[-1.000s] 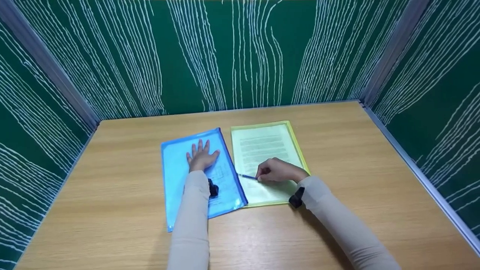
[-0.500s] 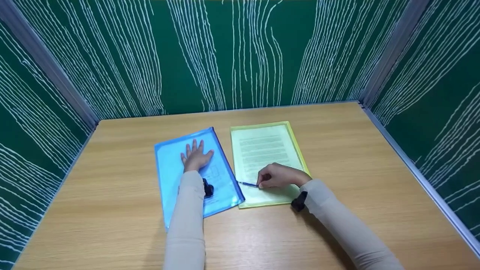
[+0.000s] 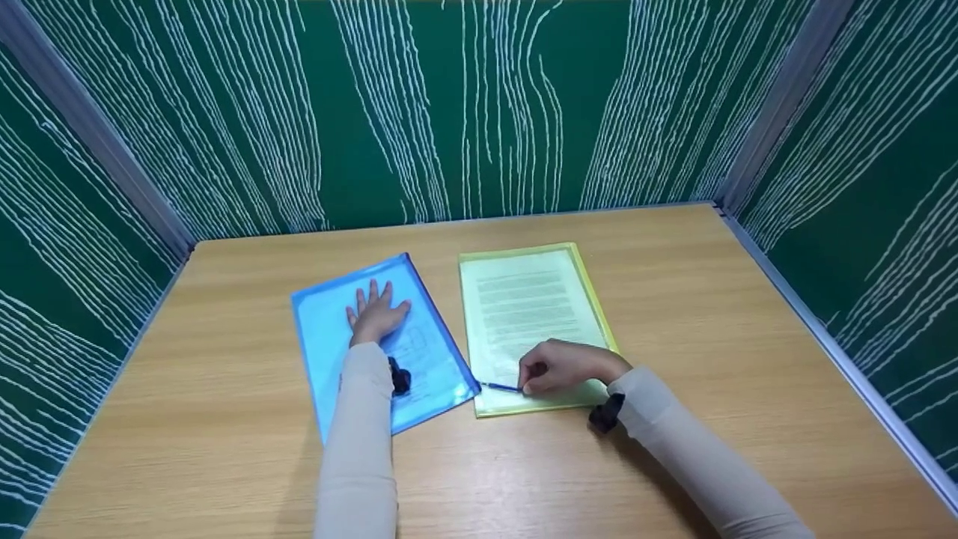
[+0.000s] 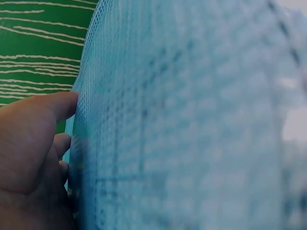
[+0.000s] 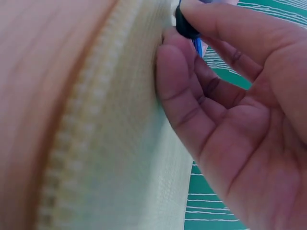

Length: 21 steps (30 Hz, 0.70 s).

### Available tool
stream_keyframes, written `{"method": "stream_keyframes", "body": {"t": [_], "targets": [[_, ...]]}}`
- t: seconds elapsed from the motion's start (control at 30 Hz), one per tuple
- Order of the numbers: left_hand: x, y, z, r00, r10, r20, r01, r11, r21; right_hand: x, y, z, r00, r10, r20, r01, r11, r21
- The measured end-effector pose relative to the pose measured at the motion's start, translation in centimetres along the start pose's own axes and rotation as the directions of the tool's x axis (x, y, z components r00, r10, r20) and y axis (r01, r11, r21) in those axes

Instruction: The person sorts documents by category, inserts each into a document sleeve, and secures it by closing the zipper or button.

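A blue mesh zip folder [image 3: 419,367] lies tilted on the table, with papers showing through it. My left hand [image 3: 378,313] rests flat on it, fingers spread; in the left wrist view the thumb and fingertips [image 4: 64,103] meet its mesh. At the folder's lower right corner, my right hand [image 3: 569,365] pinches a dark blue zipper pull [image 3: 500,387] between thumb and curled fingers. The pull's dark end [image 5: 186,25] shows at the fingertips in the right wrist view. Under the right hand lies a yellow zip folder [image 3: 477,322] holding a printed sheet.
The wooden table [image 3: 224,359] carries both folders side by side, a narrow gap between their upper parts. Green panels [image 3: 509,112] with white wavy lines stand at the back and both sides, joined by grey metal posts [image 3: 778,105].
The right hand has drawn the zipper pull toward me, down the blue folder's right edge to its lower corner. The left hand and blue folder have shifted left; the yellow folder stays nearly still.
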<state>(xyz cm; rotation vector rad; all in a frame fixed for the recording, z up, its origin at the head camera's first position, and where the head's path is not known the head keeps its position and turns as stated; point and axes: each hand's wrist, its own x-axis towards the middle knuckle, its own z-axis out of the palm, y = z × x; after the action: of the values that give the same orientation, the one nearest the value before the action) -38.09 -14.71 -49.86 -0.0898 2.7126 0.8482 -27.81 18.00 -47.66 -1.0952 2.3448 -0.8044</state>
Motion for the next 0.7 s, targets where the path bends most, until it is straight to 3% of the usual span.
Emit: {"method": "stream_keyframes", "body": {"t": [0.23, 0.7], "targets": [[-0.01, -0.53, -0.39, 1.000, 0.015, -0.002, -0.015, 1.000, 0.021, -0.48, 0.18, 0.28, 0.998, -0.055, 0.031, 0.052, 0.995, 0.086], [-0.12, -0.86, -0.35, 0.999, 0.053, 0.004, -0.053, 0.998, -0.017, -0.37, 0.07, 0.40, 0.999, 0.015, 0.030, -0.017, 0.997, 0.074]]}}
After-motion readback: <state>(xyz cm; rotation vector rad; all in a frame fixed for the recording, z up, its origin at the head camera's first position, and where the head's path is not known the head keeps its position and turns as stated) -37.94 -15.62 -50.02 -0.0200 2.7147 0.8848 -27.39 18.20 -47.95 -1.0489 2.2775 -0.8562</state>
